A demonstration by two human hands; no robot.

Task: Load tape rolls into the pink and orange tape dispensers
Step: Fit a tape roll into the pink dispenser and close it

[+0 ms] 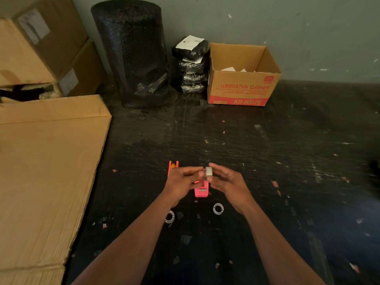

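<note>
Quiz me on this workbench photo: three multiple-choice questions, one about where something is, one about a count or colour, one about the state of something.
1. Where is the orange dispenser?
A. Inside the open box
B. On the table, just beyond the left hand
C. On top of the black roll

2. How many clear tape rings lie on the table near the forearms?
A. Two
B. Four
C. None

3. What state is the printed cardboard box in?
A. Taped shut
B. Crushed flat
C. Open at the top

Answers:
1. B: it stands behind the left hand, partly hidden by it.
2. A: one ring lies by the left forearm, another ring by the right.
3. C: its flaps are up and white scraps show inside.
</note>
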